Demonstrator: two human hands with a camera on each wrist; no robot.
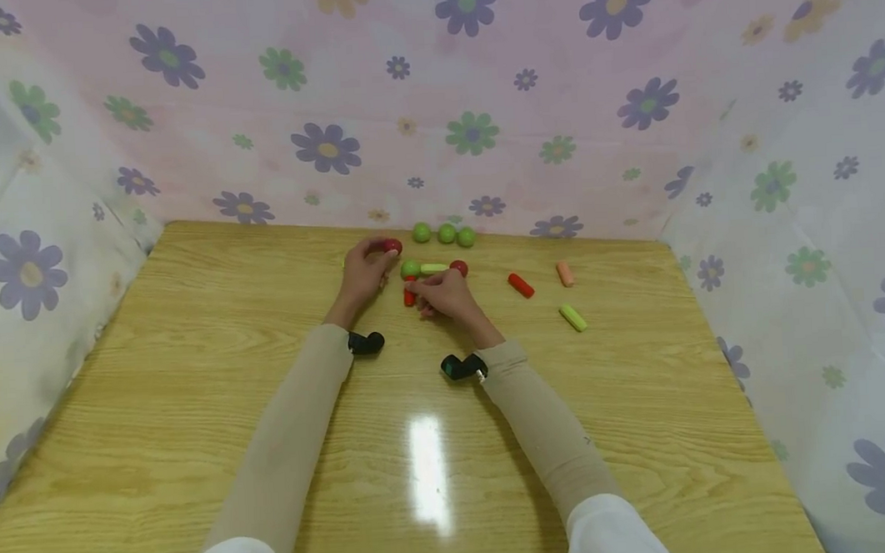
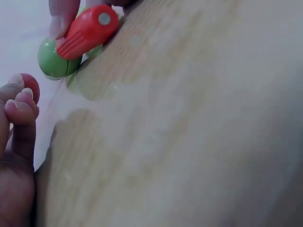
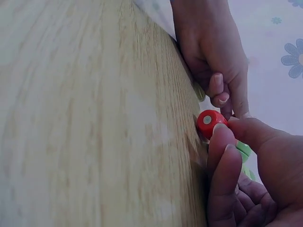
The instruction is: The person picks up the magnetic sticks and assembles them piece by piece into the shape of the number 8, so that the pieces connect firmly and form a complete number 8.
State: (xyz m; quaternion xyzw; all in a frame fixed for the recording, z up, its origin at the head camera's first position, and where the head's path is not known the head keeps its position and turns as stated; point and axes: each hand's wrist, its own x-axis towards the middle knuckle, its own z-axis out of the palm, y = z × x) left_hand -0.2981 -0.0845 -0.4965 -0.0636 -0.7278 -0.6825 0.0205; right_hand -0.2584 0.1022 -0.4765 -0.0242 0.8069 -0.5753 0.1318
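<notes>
My left hand (image 1: 366, 274) pinches a red ball (image 1: 392, 246) between thumb and fingers, near the table's far side. Close by on the right, my right hand (image 1: 447, 295) grips a short red stick (image 1: 409, 292) with a round silvery disc in its end (image 2: 104, 19). The stick's far end meets a green ball (image 1: 410, 269). From that ball a yellow-green stick (image 1: 434, 269) runs right to another red ball (image 1: 459, 267), just beyond the right hand. A yellow-green piece (image 3: 200, 91) is mostly hidden beside the left hand.
Three green balls (image 1: 446, 233) lie along the back edge by the flowered cloth (image 1: 472, 133). Right of the hands lie a red stick (image 1: 521, 286), an orange stick (image 1: 565, 273) and a yellow-green stick (image 1: 573, 317) on the wooden table (image 1: 393, 479).
</notes>
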